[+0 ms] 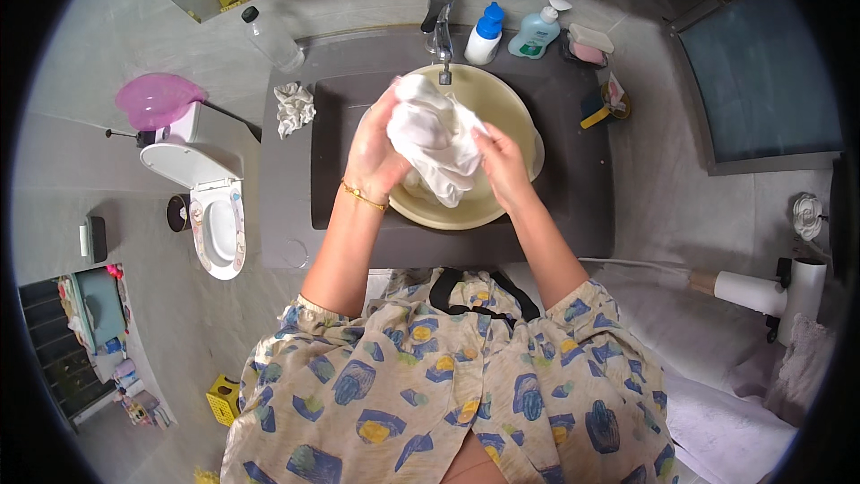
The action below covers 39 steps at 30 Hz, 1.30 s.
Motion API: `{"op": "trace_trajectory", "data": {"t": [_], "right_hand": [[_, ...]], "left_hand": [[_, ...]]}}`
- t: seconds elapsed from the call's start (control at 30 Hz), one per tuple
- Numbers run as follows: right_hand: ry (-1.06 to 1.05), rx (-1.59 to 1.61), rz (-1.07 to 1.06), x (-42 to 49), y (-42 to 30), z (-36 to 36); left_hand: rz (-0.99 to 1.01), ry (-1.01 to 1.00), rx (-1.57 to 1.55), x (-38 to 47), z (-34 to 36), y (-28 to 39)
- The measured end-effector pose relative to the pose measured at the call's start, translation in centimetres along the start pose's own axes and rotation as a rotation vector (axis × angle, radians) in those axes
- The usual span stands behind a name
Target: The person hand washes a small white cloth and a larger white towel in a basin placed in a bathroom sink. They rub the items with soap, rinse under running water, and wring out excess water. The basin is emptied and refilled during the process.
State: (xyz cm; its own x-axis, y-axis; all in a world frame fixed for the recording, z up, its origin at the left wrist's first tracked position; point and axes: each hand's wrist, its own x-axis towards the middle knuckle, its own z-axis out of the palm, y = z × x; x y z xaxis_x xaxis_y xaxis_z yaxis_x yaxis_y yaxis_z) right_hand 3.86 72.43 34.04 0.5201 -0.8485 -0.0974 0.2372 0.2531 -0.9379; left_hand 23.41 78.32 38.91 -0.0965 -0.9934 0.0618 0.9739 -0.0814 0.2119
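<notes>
Both my hands hold a bunched white cloth (433, 138) above a cream-coloured basin (514, 104). My left hand (376, 151) supports it from the left, fingers partly hidden behind the fabric. At its right edge, my right hand (500, 165) pinches a fold between thumb and fingers. The basin sits inside a dark rectangular sink (336, 168), below a chrome faucet (441, 30). More pale fabric seems to lie in the basin under my left hand, mostly covered. A second crumpled white cloth (294, 109) rests on the counter to the left.
Behind the sink stand a clear bottle (274, 40), a white bottle with a blue cap (484, 37), a pump bottle (535, 33) and a soap dish (586, 47). A dark cup with a yellow handle (605, 104) is at right. A toilet (220, 222) stands left of the counter.
</notes>
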Motion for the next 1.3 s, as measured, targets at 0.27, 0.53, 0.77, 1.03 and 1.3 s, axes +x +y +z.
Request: {"op": "trace_trajectory", "data": {"t": [0.27,0.53,0.77,1.03,1.3], "right_hand": [[0.167,-0.743,-0.436,2.1,-2.5,8.6],[0.236,-0.826,-0.545,2.4,-2.1,9.4],[0.104,-0.586,-0.525,3.9,-2.0,6.4],[0.046,0.495,0.064,4.6,-4.9,3.0],[0.078,0.067,-0.377,4.7,-4.8,3.2]], "left_hand": [[0.094,0.004,-0.042,4.6,-4.4,-5.5],[0.185,0.501,0.311,4.5,-1.5,-4.2],[0.273,0.340,0.191,4.7,1.4,-3.9],[0.557,0.381,1.282,3.1,-1.8,-3.7],[0.146,0.292,0.560,3.1,-2.5,-5.1]]}}
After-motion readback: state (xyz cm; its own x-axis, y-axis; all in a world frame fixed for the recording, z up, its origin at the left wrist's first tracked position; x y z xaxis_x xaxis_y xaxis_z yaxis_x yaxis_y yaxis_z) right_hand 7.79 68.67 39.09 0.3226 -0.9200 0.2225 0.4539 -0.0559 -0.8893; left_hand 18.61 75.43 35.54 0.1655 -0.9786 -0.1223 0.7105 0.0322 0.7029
